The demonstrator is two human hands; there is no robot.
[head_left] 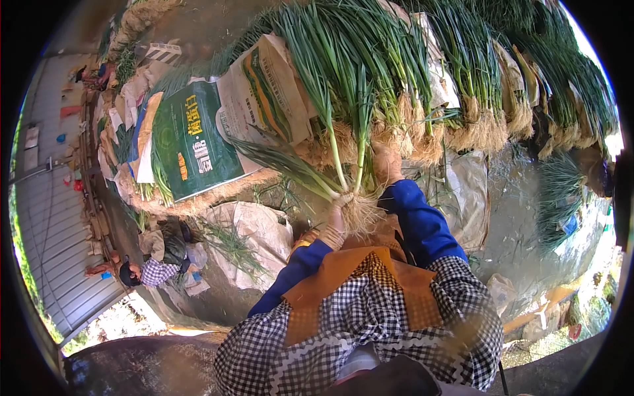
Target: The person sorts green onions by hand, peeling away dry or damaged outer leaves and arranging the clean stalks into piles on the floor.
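Note:
My left hand (335,228) is closed round the lower stalks of a few green onions (334,146), just above their pale, stringy roots (360,214). Two stalks stand up from the grip, and others lean to the left. Just right of the upright stalks, my right hand (387,164) has its fingers curled in against the root ends of the large green onion pile (399,109). Whatever lies between those fingers is hidden.
More root-fringed green onion bundles (472,92) line the far side to the right. Green and white printed sacks (198,142) cover a heap at the left. A pale sack (247,237) lies on the ground, near another person (155,270) at the lower left.

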